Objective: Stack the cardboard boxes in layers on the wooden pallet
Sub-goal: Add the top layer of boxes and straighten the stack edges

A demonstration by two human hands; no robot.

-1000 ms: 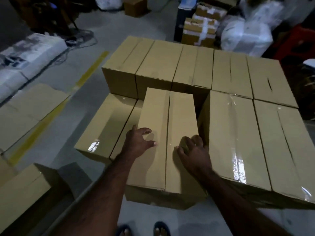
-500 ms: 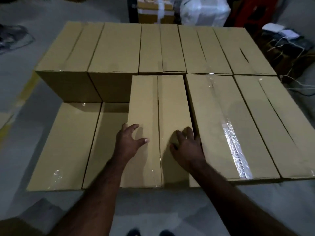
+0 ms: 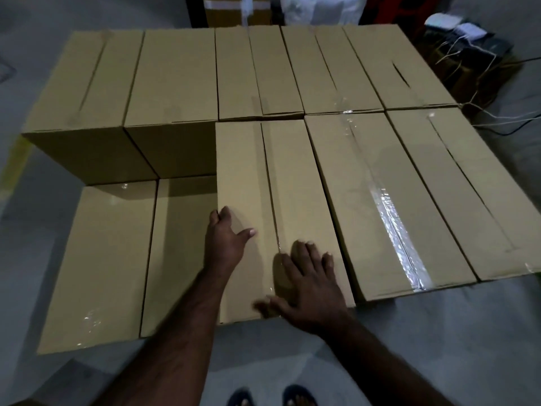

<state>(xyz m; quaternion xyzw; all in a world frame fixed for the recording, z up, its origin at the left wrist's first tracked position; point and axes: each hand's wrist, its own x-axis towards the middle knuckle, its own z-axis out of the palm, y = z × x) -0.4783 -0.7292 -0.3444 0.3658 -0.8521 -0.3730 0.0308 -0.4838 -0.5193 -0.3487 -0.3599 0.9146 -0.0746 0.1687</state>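
I read this as the seating step. A cardboard box [image 3: 263, 177] lies on the upper layer and both my hands are on its top. My left hand [image 3: 227, 244] rests open at the box's left edge with the thumb spread across the lid. My right hand [image 3: 310, 291] lies flat near the box's front edge, fingers splayed, gripping nothing.

This box is plain brown and long, with a centre flap seam running front to back and a little clear tape glinting at the near end. It looks square and undented. To its right, touching it, sits a taped box [image 3: 366, 200]. Behind it stands the back row of boxes [image 3: 175, 77], with only a thin seam showing between. To its left, two lower-layer boxes [image 3: 99, 259] show bare tops, one level down.

The wooden pallet is hidden under the stack. Next, I judge, the box needs a last nudge flush against its neighbours, then both hands lift clear to fetch boxes for those two open spots.
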